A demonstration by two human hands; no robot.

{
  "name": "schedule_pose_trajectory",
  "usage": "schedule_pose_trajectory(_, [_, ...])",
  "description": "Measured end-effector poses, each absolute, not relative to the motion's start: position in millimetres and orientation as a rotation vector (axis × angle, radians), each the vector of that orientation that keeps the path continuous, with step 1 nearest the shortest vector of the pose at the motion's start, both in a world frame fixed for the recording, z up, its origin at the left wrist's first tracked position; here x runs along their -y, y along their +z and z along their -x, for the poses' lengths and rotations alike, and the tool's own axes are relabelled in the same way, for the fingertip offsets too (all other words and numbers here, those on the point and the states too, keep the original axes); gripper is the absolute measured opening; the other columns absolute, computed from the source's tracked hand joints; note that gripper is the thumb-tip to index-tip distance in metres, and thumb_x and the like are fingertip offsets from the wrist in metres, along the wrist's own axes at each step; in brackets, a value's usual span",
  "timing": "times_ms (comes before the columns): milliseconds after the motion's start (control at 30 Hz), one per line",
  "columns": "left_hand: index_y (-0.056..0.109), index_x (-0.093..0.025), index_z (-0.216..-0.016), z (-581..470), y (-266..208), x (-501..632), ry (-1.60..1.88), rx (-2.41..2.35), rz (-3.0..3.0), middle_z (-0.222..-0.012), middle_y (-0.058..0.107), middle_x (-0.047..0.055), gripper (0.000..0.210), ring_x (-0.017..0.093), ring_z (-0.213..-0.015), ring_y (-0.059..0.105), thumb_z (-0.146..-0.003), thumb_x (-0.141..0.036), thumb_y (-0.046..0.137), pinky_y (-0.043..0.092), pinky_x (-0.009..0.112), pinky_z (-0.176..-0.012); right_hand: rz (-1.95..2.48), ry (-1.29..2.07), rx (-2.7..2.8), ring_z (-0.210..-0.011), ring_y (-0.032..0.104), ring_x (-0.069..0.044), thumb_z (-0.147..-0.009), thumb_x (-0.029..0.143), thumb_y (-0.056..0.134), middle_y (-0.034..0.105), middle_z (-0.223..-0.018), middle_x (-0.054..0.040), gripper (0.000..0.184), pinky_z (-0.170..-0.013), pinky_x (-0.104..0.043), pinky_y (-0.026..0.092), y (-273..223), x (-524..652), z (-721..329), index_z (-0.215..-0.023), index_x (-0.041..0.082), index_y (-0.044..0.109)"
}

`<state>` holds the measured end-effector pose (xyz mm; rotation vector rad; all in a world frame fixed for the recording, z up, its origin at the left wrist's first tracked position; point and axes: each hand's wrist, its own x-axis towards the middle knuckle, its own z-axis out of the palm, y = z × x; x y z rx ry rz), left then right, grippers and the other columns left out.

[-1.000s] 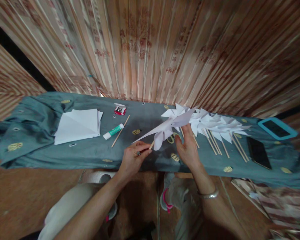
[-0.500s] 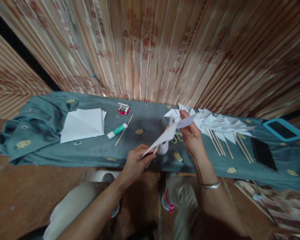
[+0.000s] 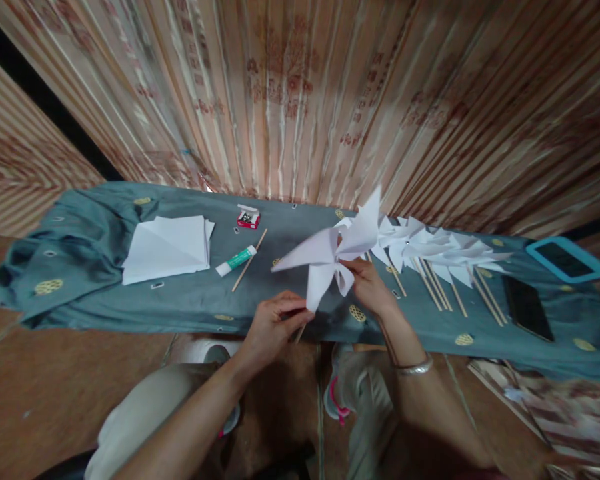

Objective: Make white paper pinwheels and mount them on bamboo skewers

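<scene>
A white paper pinwheel [image 3: 325, 250] is held up over the front half of the table, its pointed blades spread toward me. My left hand [image 3: 275, 327] is closed, pinching its thin wooden stick near the lower end, where a blade tip touches the fingers. My right hand [image 3: 373, 287] is closed at the pinwheel's right side, close to its centre; some fingertips are hidden behind the paper. Further right lie several finished white pinwheels [image 3: 430, 243] in an overlapping row, their sticks pointing toward me.
A stack of white paper [image 3: 167, 250] lies at the left. Near it are a glue stick [image 3: 236, 261], a loose wooden stick [image 3: 250, 260] and an open red box of small metal pins [image 3: 249, 217]. A dark phone [image 3: 529, 309] and a blue-framed device [image 3: 567, 259] lie at the right on the green cloth [image 3: 95, 293].
The pinwheel has turned from nearly edge-on to face me, with its blades now spread. My right hand has moved down and slightly left; my left hand stays about where it was.
</scene>
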<state>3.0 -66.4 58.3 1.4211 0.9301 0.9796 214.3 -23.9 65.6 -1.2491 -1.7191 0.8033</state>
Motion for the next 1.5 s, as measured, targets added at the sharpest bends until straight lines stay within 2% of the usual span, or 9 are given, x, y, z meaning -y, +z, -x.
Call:
schedule_pose_trajectory(300, [0.078, -0.018, -0.081, 1.1, 60.1, 61.9, 1.049, -1.02, -1.416, -0.072, 0.066, 0.002, 0.012, 0.013, -0.068, 0.059, -0.07, -0.022, 0.073, 0.047, 0.022, -0.065, 1.268, 0.959, 2.162, -0.094, 0.064, -0.023, -0.082, 0.01, 0.043, 0.074, -0.088, -0.0037, 0.035, -0.093, -0.037, 0.048, 81.8, 46.2, -200.5, -0.09, 0.022, 0.074])
schedule_pose_trajectory(533, [0.076, -0.018, -0.077, 3.9, 58.6, 55.4, 1.172, -1.072, -1.355, -0.075, 0.068, 0.002, 0.011, 0.013, -0.07, 0.06, -0.067, -0.022, 0.074, 0.048, 0.022, -0.064, 1.201, 1.294, 2.131, -0.08, 0.064, -0.016, -0.086, 0.017, 0.052, 0.073, -0.09, -0.0016, 0.029, -0.074, -0.026, 0.049, 74.0, 58.8, -184.0, -0.109, 0.019, 0.069])
schedule_pose_trajectory(633, [0.076, -0.017, -0.075, 4.5, 59.4, 53.8, 1.187, -1.068, -1.319, -0.075, 0.067, 0.002, 0.01, 0.012, -0.068, 0.059, -0.067, -0.023, 0.074, 0.048, 0.021, -0.061, 1.227, 1.433, 2.085, -0.071, 0.063, -0.015, -0.082, 0.023, 0.062, 0.072, -0.081, -0.0014, 0.022, -0.064, -0.023, 0.047, 64.3, 63.1, -169.2, -0.101, 0.016, 0.071])
schedule_pose_trajectory(800, [0.075, -0.017, -0.076, 4.9, 57.5, 55.0, 1.184, -1.07, -1.292, -0.076, 0.066, 0.002, 0.011, 0.012, -0.066, 0.059, -0.067, -0.023, 0.074, 0.049, 0.022, -0.06, 1.28, 1.42, 2.025, -0.066, 0.064, -0.014, -0.083, 0.014, 0.053, 0.071, -0.072, -0.0024, 0.019, -0.061, -0.021, 0.045, 49.9, 63.9, -152.4, -0.08, 0.014, 0.072])
schedule_pose_trajectory(1133, [0.076, -0.019, -0.075, 15.0, 54.0, 58.9, 1.086, -1.104, -1.377, -0.073, 0.069, 0.002, 0.01, 0.014, -0.067, 0.062, -0.069, -0.024, 0.071, 0.049, 0.022, -0.063, 1.279, 1.321, 2.126, -0.067, 0.064, -0.014, -0.089, 0.031, 0.054, 0.071, -0.073, -0.0003, 0.023, -0.062, -0.022, 0.045, 64.9, 62.0, -167.2, -0.091, 0.017, 0.072])
schedule_pose_trajectory(1267, [0.076, -0.019, -0.076, 20.4, 52.4, 59.1, 1.104, -1.159, -1.44, -0.074, 0.07, 0.002, 0.011, 0.015, -0.07, 0.063, -0.07, -0.027, 0.071, 0.05, 0.023, -0.065, 1.379, 1.161, 1.994, -0.068, 0.066, -0.016, -0.091, 0.035, 0.048, 0.073, -0.079, -0.0051, 0.03, -0.062, -0.025, 0.05, 76.2, 56.1, -201.8, -0.092, 0.015, 0.071])
schedule_pose_trajectory(1333, [0.077, -0.02, -0.077, 23.3, 51.2, 59.8, 1.109, -1.157, -1.484, -0.074, 0.07, 0.003, 0.011, 0.015, -0.069, 0.063, -0.071, -0.028, 0.07, 0.049, 0.024, -0.064, 1.511, 0.76, 1.738, -0.069, 0.067, -0.018, -0.093, 0.037, 0.045, 0.073, -0.086, -0.0082, 0.032, -0.067, -0.03, 0.054, 85.7, 56.5, -215.6, -0.099, 0.016, 0.069])
schedule_pose_trajectory(1400, [0.077, -0.02, -0.077, 25.7, 50.7, 61.6, 1.069, -1.131, -1.53, -0.074, 0.071, 0.003, 0.011, 0.015, -0.068, 0.063, -0.072, -0.027, 0.069, 0.049, 0.024, -0.064, 1.535, 0.304, 1.643, -0.098, 0.067, -0.022, -0.095, 0.033, 0.043, 0.069, -0.113, -0.0118, 0.035, -0.089, -0.039, 0.052, 95.7, 58.7, -221.5, -0.122, 0.019, 0.06])
schedule_pose_trajectory(1500, [0.077, -0.02, -0.078, 27.7, 50.9, 65.8, 0.965, -1.093, -1.58, -0.074, 0.071, 0.004, 0.011, 0.016, -0.068, 0.063, -0.074, -0.025, 0.068, 0.049, 0.024, -0.065, 1.443, -0.12, 1.775, -0.14, 0.035, -0.027, -0.095, 0.02, 0.038, 0.038, -0.15, -0.0121, 0.05, -0.11, -0.053, 0.035, 106.1, 60.4, -218.7, -0.144, 0.026, 0.036])
